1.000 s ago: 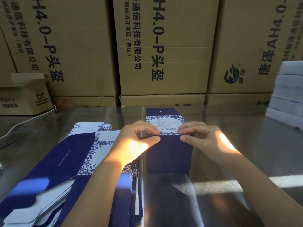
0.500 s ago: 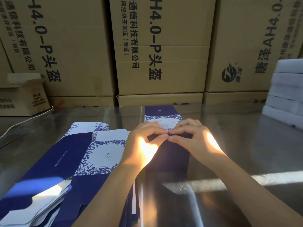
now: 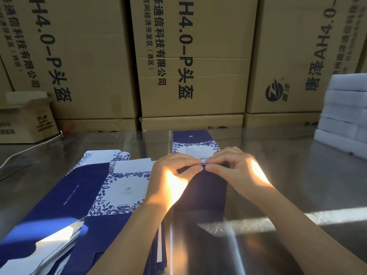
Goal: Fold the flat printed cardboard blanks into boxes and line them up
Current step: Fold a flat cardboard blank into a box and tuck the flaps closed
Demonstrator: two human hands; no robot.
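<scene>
Fingertips first: the left hand (image 3: pixel 174 171) and the right hand (image 3: pixel 232 167) meet nose to nose, thumb and forefinger of each pinching the near top edge of the dark blue box (image 3: pixel 200 187). The other fingers are curled in, not spread. They look to be pressing a fold or tucking a flap, though the hands hide the seam itself.

The box stands on the shiny table (image 3: pixel 297 175), right in the middle, its barcode panel (image 3: pixel 195 149) angled away behind the knuckles.

Out to the left, touching the left forearm, lies the stack of flat blanks (image 3: pixel 79 195), blue and white with a floral print, fanned out. That pile looks thick, so my read is that most of the work is still ahead. No line of finished blue boxes shows anywhere in view; this one appears to be the first in sight, and it is not yet closed.

Farther out, a stack of white foam blocks (image 3: pixel 345 108) sits at the right edge, and big brown cartons (image 3: pixel 190 56) wall off the back.

Against a second ago: the hands were then apart, each holding a corner of the flap, with the barcode panel lifted higher. Now they have closed together at the centre, and the panel has dropped lower.
</scene>
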